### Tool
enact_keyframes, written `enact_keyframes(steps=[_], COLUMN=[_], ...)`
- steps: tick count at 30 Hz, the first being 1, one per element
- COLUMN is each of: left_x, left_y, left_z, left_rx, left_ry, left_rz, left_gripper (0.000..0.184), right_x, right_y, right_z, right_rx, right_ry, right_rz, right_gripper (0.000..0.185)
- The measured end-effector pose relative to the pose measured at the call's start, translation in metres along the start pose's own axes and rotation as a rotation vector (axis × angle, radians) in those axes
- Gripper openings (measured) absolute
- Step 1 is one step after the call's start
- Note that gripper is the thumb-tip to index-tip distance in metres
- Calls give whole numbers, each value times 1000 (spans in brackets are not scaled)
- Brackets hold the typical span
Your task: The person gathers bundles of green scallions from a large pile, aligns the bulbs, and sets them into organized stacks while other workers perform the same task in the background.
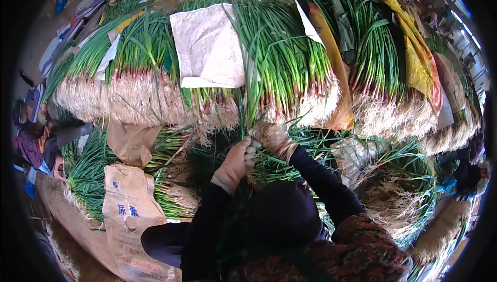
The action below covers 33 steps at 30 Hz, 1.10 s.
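Two hands meet at one narrow bunch of green onions (250,107), its leaves rising between and beyond them toward the stacked rows. The left grip (231,166) is curled, its pale fingertips (250,156) folded in a column against the bunch near its lower end. The right grip (274,139) lies just beside it, bent inward at the same stems; its fingertips are hidden, so I cannot tell how tightly it closes. Both hands look covered by thin, pale gloves. The bunch itself is slender and deep green where it shows, nearly upright; its base is masked by the fingers. Directly behind the hands hangs a fringe of dry, cream-coloured roots (305,108), below reddish stem ends and long glossy leaves (279,49). A whitish woven sack (209,46) covers part of that row, and a yellow-brown sheet (334,75) stands between it and the next stack. Loose green onions (90,173) lie to the left, near a brown paper sack (129,225) with blue characters. To the right sit a crumpled pale sack (354,162) and a tangled root heap (396,199). A dark cap (284,214) blocks the area just below the grip. Farther out, a seated person in a checked garment (30,147) shows at the left edge.
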State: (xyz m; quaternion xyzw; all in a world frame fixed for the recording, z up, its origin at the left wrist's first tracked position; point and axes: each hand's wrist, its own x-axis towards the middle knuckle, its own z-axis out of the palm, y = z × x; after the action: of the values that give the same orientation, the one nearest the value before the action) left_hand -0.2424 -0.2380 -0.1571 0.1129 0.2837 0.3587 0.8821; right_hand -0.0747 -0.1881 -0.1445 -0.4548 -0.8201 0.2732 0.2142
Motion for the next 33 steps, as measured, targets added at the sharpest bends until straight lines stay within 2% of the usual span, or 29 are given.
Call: enact_keyframes(steps=[1, 2, 3, 4, 5, 6, 7, 8, 9, 10, 11, 13, 15, 17, 18, 19, 21, 23, 25, 26, 28, 29, 30, 31, 33], left_x=[-2, -5, -22, -37, -38, -52, -58, -53, -48, -40, -29, -14, 3, 11, 18, 23, 32, 31, 31, 41, 42, 42, 33, 34, 37], left_y=[2, 3, 12, 22, 36, 51, 62, 64, 66, 63, 54, 38, 22, 12, 9, 8, 7, 1, 4, -8, -16, -20, -17, -21, -30], left_z=[3, 5, 33, 60, 37, 53, 67, 71, 75, 65, 59, 67, 52, 52, 57, 60, 32, 23, 40, 11, 1, -4, 12, 4, -12], left_rx=[-128, -260, -161, -54, -133, -16, 115, 102, 89, 109, -27, 36, 58, 68, 105, 140, 309, 473, 624, 477, 484, 489, 347, 405, 525], left_ry=[-107, -210, -5, 196, -105, 70, 195, 214, 231, 159, 142, 218, 104, 135, 315, 496, 493, 522, 569, 424, 506, 549, 474, 477, 483], left_rz=[-43, -88, 101, 286, 406, 544, 594, 562, 533, 458, 379, 235, 123, 172, 268, 365, 415, 352, 222, 331, 411, 449, 320, 320, 319], left_gripper=[18, 16, 21, 26, 31, 36, 35, 36, 37, 39, 41, 42, 41, 33, 30, 28, 24, 21, 19, 18, 17, 17, 17, 17, 19], right_x=[2, -3, -8, -21, -34, -54, -74, -87, -86, -73, -52, -1, 34, 48, 45, 37, 2, -30, -47, -51, -52, -49, -42, -33, -18], right_y=[7, 15, 15, 33, 42, 47, 47, 44, 45, 49, 56, 59, 53, 66, 64, 45, 25, 6, -3, 36, 50, 51, 49, 47, 52], right_z=[-1, -2, -6, -7, -18, -16, -13, -15, -19, -23, -27, -40, -43, -23, -21, -24, -3, 18, -3, 22, 6, 7, 9, 12, 36], right_rx=[-86, -67, -47, 125, -18, -81, -74, -8, 53, 99, 123, 89, -187, -451, -307, -406, -542, -473, -21, 214, 551, 593, 667, 742, 570], right_ry=[151, 204, 256, 360, -20, -263, -443, -502, -459, -316, -135, 110, 51, -34, -86, -62, 188, 86, -118, -35, -128, 99, 90, 82, 94], right_rz=[-228, -34, 165, 286, 538, 496, 367, 295, 286, 324, 381, 476, 510, 409, 417, 398, 83, -65, -65, -142, 353, 245, 291, 337, 227], right_gripper=[24, 24, 25, 26, 23, 23, 23, 23, 24, 25, 26, 29, 35, 40, 34, 31, 30, 26, 25, 24, 25, 28, 28, 29, 29])
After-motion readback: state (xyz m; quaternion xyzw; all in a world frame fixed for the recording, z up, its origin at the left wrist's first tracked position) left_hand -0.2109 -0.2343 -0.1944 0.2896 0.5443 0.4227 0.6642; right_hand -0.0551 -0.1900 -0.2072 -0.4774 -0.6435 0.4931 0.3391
